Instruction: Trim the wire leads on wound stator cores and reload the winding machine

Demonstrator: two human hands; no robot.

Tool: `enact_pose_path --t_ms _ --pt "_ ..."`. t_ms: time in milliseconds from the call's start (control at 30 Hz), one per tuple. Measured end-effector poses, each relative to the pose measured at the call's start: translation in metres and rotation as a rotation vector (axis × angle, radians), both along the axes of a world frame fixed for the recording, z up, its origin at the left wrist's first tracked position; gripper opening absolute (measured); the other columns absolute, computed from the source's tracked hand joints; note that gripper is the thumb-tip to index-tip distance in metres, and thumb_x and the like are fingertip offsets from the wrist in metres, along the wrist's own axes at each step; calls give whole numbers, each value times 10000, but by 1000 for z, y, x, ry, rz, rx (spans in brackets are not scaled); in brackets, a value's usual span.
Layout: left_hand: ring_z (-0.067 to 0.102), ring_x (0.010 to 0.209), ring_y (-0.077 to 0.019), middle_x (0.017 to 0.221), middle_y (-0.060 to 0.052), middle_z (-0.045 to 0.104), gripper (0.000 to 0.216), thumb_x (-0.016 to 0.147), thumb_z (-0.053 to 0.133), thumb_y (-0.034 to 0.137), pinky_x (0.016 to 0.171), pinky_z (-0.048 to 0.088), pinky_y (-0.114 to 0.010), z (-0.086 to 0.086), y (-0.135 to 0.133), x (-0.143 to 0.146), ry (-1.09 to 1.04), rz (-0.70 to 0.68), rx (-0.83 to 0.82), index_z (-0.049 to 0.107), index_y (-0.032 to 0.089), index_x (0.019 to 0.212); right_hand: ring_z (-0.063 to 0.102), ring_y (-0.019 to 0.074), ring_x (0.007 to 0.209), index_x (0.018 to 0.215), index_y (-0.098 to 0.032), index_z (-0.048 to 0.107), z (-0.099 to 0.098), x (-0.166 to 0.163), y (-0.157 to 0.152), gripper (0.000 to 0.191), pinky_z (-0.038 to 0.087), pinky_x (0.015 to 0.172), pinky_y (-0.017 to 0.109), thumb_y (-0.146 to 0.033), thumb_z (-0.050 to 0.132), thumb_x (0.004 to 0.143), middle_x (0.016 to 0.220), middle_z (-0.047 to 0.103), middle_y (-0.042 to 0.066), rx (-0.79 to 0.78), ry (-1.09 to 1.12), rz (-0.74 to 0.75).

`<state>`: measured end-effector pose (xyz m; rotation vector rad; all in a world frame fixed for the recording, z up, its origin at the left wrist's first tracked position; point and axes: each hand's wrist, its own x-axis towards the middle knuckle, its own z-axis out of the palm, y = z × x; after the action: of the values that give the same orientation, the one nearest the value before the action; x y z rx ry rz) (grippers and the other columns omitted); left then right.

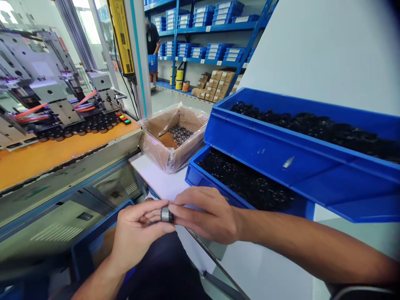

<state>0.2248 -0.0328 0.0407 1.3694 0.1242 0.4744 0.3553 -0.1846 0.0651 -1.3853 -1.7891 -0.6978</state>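
Between my two hands is a small metal ring-shaped part (165,214) with a dark edge on its right side. My left hand (137,227) grips it from the left, with the thumb below and the index finger above. From the right, the fingertips of my right hand (206,212) press on its dark side; whether they hold a separate piece there is hidden. Both hands are above the front edge of a white table (146,173). Just beyond my right hand is a lower blue bin (195,175) with many black round parts.
An upper blue bin (250,137) of black parts overhangs the lower one. A plastic-lined cardboard box (168,160) holds small metal parts. At left stands a machine (53,91) on an orange worktop (93,143). Behind are blue shelves (203,30) and a person (152,39).
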Motion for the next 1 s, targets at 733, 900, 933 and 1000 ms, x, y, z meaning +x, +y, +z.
enact_pose_path --t_ms 733,900,933,1000 --pt "720 904 -173 1044 -59 748 307 714 817 132 765 582 -229 2 -13 -3 -183 158 314 763 246 994 625 206 962 1096 -83 580 -4 -10 -2 226 608 805 375 -67 553 873 969 649 141 -62 154 31" --pt "692 815 -137 927 -45 715 269 695 852 254 738 566 -214 -6 -21 9 -108 -19 -164 739 220 937 618 211 982 1132 -102 569 -6 -9 0 250 596 815 391 -80 548 883 993 639 136 -27 143 21" --pt "686 762 -134 850 -40 713 257 729 828 299 717 568 -225 -7 -20 10 -97 -64 -227 736 217 955 616 209 987 1145 -110 564 -5 -8 0 261 593 822 391 -87 562 885 1008 640 135 -30 163 10" --pt "677 700 -133 759 -36 710 268 801 757 379 695 569 -242 -10 -17 10 -79 -126 -291 732 218 1013 614 203 974 1133 -121 570 -3 -7 1 247 590 825 382 -101 592 888 1002 644 125 -32 202 -4"
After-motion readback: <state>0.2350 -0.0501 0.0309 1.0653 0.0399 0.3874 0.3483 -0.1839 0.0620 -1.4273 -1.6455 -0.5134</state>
